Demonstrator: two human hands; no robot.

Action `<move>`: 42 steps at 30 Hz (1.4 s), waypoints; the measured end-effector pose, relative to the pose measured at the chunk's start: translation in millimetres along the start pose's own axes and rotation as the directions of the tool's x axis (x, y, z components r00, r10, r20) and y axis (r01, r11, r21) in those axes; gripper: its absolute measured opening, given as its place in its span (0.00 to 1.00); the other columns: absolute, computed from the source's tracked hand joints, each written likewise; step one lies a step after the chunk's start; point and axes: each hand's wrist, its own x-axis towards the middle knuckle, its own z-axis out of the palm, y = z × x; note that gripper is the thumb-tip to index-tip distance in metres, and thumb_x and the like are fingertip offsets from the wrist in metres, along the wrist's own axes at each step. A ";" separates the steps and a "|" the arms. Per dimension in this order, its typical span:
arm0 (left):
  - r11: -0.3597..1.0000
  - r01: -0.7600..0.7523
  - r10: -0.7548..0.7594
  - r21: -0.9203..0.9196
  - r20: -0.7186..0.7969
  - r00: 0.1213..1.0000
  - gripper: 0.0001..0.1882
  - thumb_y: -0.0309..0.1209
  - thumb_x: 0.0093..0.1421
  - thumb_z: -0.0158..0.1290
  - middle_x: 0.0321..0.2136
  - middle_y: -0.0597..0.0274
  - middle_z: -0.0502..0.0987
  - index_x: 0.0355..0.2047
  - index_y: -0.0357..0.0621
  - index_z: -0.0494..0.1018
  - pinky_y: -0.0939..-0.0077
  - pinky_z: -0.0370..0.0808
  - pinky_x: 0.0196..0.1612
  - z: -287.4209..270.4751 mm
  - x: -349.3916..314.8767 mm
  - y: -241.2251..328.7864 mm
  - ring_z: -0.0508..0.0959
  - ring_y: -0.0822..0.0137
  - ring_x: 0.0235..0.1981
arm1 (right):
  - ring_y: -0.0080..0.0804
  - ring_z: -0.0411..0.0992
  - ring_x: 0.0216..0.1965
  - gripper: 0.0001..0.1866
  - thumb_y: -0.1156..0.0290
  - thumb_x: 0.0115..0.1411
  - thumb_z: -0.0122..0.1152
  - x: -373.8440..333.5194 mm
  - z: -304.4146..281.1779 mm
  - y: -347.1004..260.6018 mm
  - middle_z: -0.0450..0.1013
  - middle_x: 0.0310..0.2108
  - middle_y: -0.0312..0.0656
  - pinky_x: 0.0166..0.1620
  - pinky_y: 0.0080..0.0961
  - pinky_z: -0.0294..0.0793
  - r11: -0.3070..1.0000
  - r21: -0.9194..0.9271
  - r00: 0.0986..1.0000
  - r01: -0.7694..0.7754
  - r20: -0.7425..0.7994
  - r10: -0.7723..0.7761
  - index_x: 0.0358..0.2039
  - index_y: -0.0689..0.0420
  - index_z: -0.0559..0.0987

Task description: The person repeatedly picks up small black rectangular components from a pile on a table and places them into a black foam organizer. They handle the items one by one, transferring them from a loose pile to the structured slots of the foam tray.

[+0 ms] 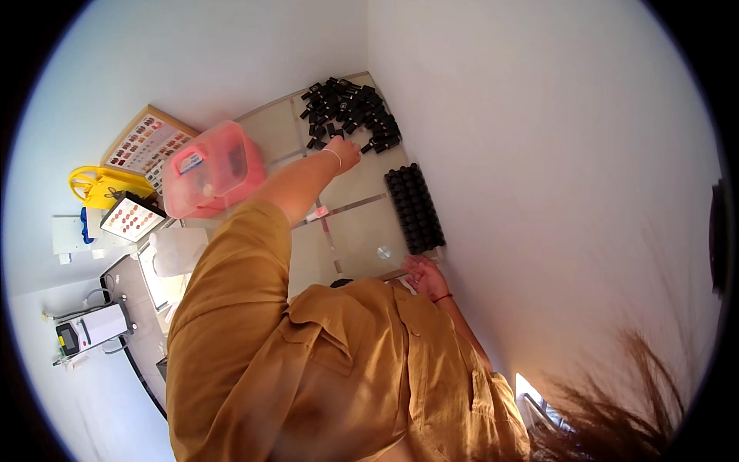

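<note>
The loose black polish bottles (356,108) lie jumbled at the far corner of the table (362,231), while other bottles stand in tight, straight rows (416,209) against the right-hand wall; that packing probably keeps them orderly and leaves the middle of the tabletop free for reaching. The pink translucent case (212,179) sits at the left side, seemingly out of the working area. The left hand (348,152) is at the near edge of the loose bottles, its arm stretched diagonally forward across the table, fingers curled and pointing away; whether they grip a bottle, I cannot tell. The right hand (426,279) rests low by the near end of the rows, palm turned up, fingers loosely spread with nothing visible in them, elbow drawn back beside the body.
</note>
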 end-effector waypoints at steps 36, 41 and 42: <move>0.809 0.335 -0.426 -0.482 -0.089 0.900 0.13 0.27 0.54 0.44 0.40 0.55 0.70 0.41 0.52 0.68 0.61 0.65 0.46 37.1 31.3 53.6 0.70 0.58 0.46 | 0.34 0.71 0.38 0.12 0.70 0.60 0.46 0.4 -1.9 -5.5 0.70 0.40 0.41 0.38 0.33 0.72 0.991 0.122 0.997 -0.055 -0.046 0.061 0.45 0.52 0.67; 0.766 0.318 -0.440 -0.559 -0.095 0.893 0.11 0.29 0.53 0.45 0.36 0.56 0.71 0.38 0.52 0.68 0.61 0.67 0.42 27.1 0.9 76.1 0.72 0.57 0.42 | 0.33 0.70 0.36 0.11 0.71 0.59 0.46 -5.4 2.6 -5.2 0.70 0.39 0.41 0.36 0.31 0.72 0.994 0.106 0.996 -0.015 -0.083 0.024 0.44 0.54 0.68; 0.747 0.309 -0.449 -0.589 -0.102 0.888 0.11 0.29 0.53 0.45 0.35 0.56 0.72 0.38 0.52 0.68 0.61 0.67 0.41 25.8 -7.9 81.5 0.73 0.57 0.41 | 0.33 0.70 0.36 0.11 0.71 0.59 0.46 -7.4 3.6 -4.7 0.70 0.38 0.41 0.35 0.30 0.72 0.996 0.087 0.995 0.003 -0.103 0.006 0.43 0.55 0.68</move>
